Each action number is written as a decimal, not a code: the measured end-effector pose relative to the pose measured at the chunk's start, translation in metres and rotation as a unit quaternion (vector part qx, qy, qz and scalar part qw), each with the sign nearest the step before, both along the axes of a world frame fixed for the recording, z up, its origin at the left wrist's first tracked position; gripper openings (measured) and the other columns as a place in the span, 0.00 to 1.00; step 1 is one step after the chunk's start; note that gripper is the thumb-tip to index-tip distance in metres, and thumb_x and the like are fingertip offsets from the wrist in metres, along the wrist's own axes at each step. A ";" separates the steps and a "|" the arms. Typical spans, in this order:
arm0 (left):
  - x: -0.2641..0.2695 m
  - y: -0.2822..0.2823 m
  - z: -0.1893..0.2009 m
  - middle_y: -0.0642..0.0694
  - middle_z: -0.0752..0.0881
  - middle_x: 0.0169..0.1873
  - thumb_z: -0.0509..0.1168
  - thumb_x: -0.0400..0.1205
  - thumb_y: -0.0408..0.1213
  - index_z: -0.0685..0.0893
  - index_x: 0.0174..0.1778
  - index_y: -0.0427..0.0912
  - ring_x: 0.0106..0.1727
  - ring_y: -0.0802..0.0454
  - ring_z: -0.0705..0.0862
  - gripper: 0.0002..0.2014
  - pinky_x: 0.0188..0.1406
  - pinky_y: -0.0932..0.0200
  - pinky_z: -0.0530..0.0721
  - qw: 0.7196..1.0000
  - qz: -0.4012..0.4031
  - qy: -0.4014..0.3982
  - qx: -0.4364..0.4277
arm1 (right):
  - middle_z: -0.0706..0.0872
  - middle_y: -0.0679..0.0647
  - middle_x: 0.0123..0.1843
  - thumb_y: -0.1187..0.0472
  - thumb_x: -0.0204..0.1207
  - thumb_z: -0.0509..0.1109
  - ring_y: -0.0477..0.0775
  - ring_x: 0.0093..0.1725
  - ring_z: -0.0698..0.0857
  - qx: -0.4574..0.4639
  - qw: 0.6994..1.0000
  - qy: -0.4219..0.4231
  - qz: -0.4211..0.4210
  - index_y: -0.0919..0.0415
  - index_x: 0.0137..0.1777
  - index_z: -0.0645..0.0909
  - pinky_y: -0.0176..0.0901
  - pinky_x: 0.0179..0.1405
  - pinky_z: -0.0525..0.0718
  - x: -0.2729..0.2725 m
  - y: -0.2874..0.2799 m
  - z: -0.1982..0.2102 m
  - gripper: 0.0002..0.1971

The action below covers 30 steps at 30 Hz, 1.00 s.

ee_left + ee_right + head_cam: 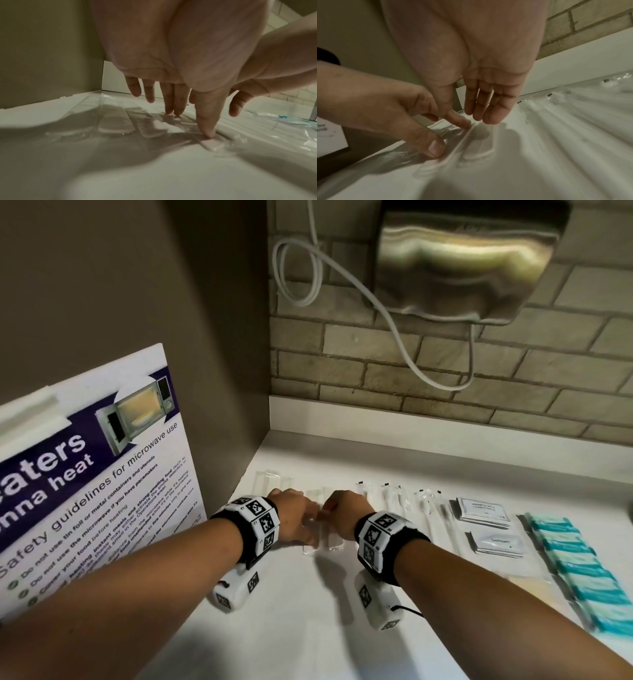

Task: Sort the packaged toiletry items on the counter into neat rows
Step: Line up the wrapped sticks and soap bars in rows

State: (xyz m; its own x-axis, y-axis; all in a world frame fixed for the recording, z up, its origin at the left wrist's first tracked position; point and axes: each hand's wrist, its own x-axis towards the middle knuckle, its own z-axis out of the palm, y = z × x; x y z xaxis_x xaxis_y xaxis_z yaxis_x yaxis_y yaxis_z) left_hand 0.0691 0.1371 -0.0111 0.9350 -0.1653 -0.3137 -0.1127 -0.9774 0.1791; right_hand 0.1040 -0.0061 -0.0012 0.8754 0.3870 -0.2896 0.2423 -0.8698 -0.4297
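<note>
Left of the toothbrush packs [404,501], clear wrapped sticks [323,537] lying on counter [308,628]: left hand [296,520] flat-fingered pressing one, right hand [342,510] relaxed alongside; slide gently, edges parallel.

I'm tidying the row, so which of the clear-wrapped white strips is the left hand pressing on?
The clear-wrapped white strip farthest right: the left hand's thumb tip presses it; the others lie untouched.
</note>
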 end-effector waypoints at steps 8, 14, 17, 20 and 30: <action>-0.006 -0.003 -0.002 0.52 0.57 0.84 0.62 0.79 0.61 0.62 0.82 0.47 0.86 0.48 0.49 0.38 0.82 0.44 0.51 0.998 -0.013 0.018 0.063 | 0.76 0.59 0.73 0.58 0.80 0.61 0.62 0.75 0.70 -0.185 0.974 -0.046 0.124 0.61 0.73 0.73 0.52 0.74 0.69 -0.017 -0.012 -0.005 0.22; -0.007 -0.008 -0.003 0.53 0.53 0.85 0.58 0.81 0.60 0.59 0.83 0.48 0.86 0.47 0.47 0.36 0.81 0.41 0.51 0.996 -0.031 0.028 0.079 | 0.65 0.61 0.81 0.60 0.80 0.63 0.64 0.84 0.55 -0.239 0.961 -0.036 0.134 0.67 0.80 0.64 0.54 0.84 0.56 -0.026 -0.017 -0.005 0.28; -0.010 -0.011 -0.004 0.54 0.51 0.85 0.58 0.81 0.60 0.58 0.84 0.49 0.86 0.47 0.45 0.36 0.82 0.40 0.50 0.996 -0.043 0.043 0.073 | 0.62 0.61 0.82 0.62 0.81 0.62 0.64 0.84 0.53 -0.252 0.956 -0.058 0.142 0.67 0.81 0.60 0.54 0.84 0.56 -0.028 -0.021 -0.005 0.29; -0.011 -0.015 -0.004 0.54 0.50 0.85 0.59 0.80 0.62 0.55 0.84 0.51 0.86 0.47 0.44 0.39 0.82 0.40 0.48 0.997 -0.040 0.035 0.059 | 0.58 0.61 0.85 0.63 0.82 0.59 0.65 0.85 0.52 -0.253 0.950 -0.091 0.157 0.67 0.83 0.55 0.55 0.84 0.55 -0.026 -0.023 -0.009 0.31; -0.012 -0.020 -0.002 0.49 0.49 0.86 0.59 0.80 0.63 0.51 0.85 0.45 0.86 0.47 0.43 0.43 0.84 0.43 0.49 0.995 -0.053 0.041 0.071 | 0.57 0.60 0.85 0.61 0.83 0.57 0.65 0.86 0.45 -0.267 0.945 -0.080 0.169 0.65 0.84 0.54 0.55 0.84 0.52 -0.026 -0.038 -0.020 0.30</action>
